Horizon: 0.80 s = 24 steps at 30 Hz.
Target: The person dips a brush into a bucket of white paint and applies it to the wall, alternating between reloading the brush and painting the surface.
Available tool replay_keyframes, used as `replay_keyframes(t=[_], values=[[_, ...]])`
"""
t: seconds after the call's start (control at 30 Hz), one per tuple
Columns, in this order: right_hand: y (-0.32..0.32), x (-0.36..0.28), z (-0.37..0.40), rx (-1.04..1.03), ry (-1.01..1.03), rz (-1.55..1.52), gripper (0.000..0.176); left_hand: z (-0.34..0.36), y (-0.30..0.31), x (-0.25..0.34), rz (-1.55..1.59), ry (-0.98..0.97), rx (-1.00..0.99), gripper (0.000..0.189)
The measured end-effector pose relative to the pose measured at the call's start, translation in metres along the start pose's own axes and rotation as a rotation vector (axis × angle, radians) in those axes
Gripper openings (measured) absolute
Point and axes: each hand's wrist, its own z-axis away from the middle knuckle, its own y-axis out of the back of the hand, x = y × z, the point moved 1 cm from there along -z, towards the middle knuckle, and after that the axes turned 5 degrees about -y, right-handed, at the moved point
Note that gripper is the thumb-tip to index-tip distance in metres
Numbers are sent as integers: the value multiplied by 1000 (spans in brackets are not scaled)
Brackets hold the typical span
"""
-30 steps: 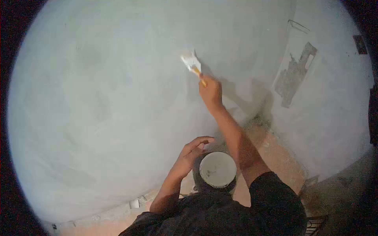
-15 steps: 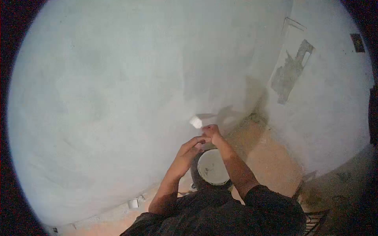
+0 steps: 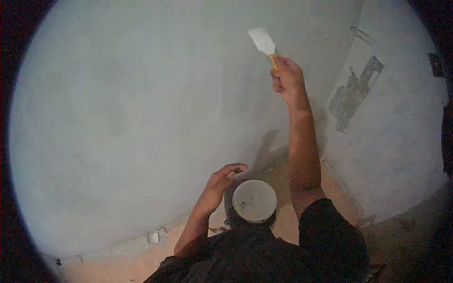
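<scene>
Working well from the right hand [image 3: 288, 78], clasped round the handle of the brush [image 3: 264, 43], which is raised before the wall [image 3: 141, 118], probably calls for a loose wrist and even pressure, while the left hand [image 3: 218, 185], its hold unclear, is beside the bucket [image 3: 255, 221].

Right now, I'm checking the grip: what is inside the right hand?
The yellow handle of a pale-headed tool; only the handle's upper part shows, the right hand covers the rest.
</scene>
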Motion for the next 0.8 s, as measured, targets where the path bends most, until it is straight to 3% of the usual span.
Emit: replay_keyframes(t=[0.13, 0.2, 0.4, 0.47, 0.53, 0.6, 0.77, 0.8], values=[[-9, 57, -1, 36, -108, 44, 20, -4, -13, -6, 15, -15, 15, 56], [7, 132, -15, -86, -153, -91, 27, -6, -19, -13, 1, 4, 20, 56], [63, 276, 44, -80, -404, 76, 30, -8, -39, -22, 1, 66, 72, 55], [88, 338, 68, -3, -388, 360, 26, -7, -41, -37, 1, 114, 65, 54], [122, 393, 97, -51, -440, 590, 28, -2, -48, -42, 1, 177, 68, 54], [145, 376, 146, -135, -708, 98, 29, 3, -53, -61, -17, 269, 69, 54], [192, 367, 226, -13, -928, 169, 33, 23, -71, -126, 57, 535, 66, 53], [211, 380, 238, -106, -934, 210, 34, 25, -78, -138, 63, 609, 88, 53]])
